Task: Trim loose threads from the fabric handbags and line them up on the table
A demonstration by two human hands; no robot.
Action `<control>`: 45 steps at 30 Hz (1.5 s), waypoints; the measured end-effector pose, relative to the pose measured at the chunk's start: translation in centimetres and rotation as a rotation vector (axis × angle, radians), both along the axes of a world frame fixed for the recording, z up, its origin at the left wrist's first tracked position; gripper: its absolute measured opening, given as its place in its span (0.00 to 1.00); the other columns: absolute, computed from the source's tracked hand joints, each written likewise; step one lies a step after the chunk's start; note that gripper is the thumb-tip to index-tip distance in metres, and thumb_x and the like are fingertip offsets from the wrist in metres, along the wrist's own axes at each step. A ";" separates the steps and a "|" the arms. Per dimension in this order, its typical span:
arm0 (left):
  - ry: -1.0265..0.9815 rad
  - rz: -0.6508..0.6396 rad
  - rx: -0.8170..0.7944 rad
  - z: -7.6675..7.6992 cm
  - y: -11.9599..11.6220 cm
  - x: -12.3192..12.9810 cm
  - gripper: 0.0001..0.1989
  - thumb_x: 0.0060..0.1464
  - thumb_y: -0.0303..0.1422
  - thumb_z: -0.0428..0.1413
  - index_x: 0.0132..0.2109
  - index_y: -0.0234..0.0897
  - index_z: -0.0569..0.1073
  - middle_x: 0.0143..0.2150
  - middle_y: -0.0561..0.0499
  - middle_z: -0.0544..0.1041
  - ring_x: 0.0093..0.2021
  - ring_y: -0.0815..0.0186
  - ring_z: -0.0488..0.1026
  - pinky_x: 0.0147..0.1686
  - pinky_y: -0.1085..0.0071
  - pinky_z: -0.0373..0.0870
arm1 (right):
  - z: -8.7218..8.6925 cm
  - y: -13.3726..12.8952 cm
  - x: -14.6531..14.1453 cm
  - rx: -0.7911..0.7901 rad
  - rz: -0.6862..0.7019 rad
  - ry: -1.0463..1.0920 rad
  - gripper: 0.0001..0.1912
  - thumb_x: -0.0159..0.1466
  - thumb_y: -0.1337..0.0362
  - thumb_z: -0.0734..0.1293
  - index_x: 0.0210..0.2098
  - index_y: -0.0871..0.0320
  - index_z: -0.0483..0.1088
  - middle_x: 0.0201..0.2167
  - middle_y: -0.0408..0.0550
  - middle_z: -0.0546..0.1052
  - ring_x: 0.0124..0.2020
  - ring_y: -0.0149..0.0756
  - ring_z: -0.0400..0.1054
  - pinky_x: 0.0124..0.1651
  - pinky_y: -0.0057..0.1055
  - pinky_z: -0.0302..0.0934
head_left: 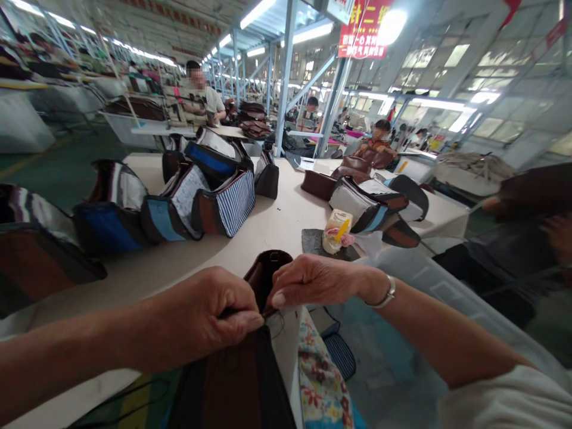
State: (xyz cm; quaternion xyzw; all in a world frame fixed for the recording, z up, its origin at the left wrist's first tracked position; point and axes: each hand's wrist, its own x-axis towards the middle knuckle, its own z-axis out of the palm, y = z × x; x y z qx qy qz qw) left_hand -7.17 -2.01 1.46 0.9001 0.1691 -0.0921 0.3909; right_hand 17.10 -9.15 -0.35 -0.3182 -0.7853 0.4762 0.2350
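A bag (232, 381) in brown and black lies close in front of me, its open mouth facing away, with a small metal ring at the far rim. My left hand (210, 316) pinches the bag's edge between thumb and fingers. Across from it, my right hand (308, 280) is closed on the same rim, with its fingertips partly inside the opening. A few thin loose threads (277, 322) hang just below the right fingertips. What exactly lies between the fingertips is too small to make out.
Several open bags (179, 202) stand along the left of the pale table (272, 220). More bags (370, 196) lie at the right, behind a yellow-handled tool on a cream block (336, 232). A translucent plastic bin (402, 333) stands at right. Co-workers sit beyond and at the right edge.
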 end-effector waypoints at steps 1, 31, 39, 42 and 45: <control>-0.008 -0.011 0.020 0.0 0.0 0.0 0.19 0.66 0.41 0.50 0.27 0.37 0.64 0.27 0.55 0.63 0.28 0.69 0.59 0.28 0.70 0.53 | -0.1 0.1 -0.3 0.028 0.042 0.007 0.16 0.72 0.58 0.65 0.36 0.65 0.76 0.31 0.45 0.72 0.33 0.27 0.64 0.38 0.24 0.61; -0.091 0.118 -0.306 0.8 2.0 -1.2 0.31 0.70 0.55 0.42 0.40 0.36 0.79 0.29 0.53 0.67 0.30 0.67 0.64 0.30 0.73 0.60 | -2.2 0.3 2.7 0.010 -0.027 -0.035 0.17 0.73 0.56 0.65 0.42 0.66 0.76 0.35 0.47 0.73 0.36 0.29 0.66 0.42 0.27 0.61; -0.128 -0.073 -0.179 2.1 2.7 -1.7 0.17 0.69 0.42 0.52 0.37 0.36 0.76 0.37 0.52 0.72 0.38 0.67 0.69 0.41 0.76 0.65 | -2.5 -0.6 2.7 0.026 -0.084 -0.025 0.22 0.72 0.51 0.66 0.32 0.65 0.74 0.29 0.45 0.70 0.32 0.29 0.62 0.37 0.26 0.58; -0.165 -0.107 -0.183 2.3 2.6 -1.5 0.16 0.70 0.39 0.51 0.36 0.35 0.74 0.39 0.52 0.72 0.38 0.67 0.69 0.41 0.76 0.65 | -1.0 -1.0 1.6 -0.115 -0.130 -0.010 0.25 0.75 0.49 0.59 0.41 0.66 0.75 0.35 0.48 0.72 0.35 0.30 0.63 0.40 0.28 0.60; -0.156 -0.141 -0.190 2.6 2.6 -1.4 0.15 0.70 0.37 0.51 0.35 0.35 0.73 0.38 0.52 0.70 0.36 0.68 0.68 0.40 0.77 0.66 | 0.4 -1.4 -0.7 -0.015 -0.076 0.004 0.20 0.76 0.53 0.60 0.42 0.64 0.72 0.35 0.47 0.71 0.36 0.30 0.63 0.41 0.27 0.59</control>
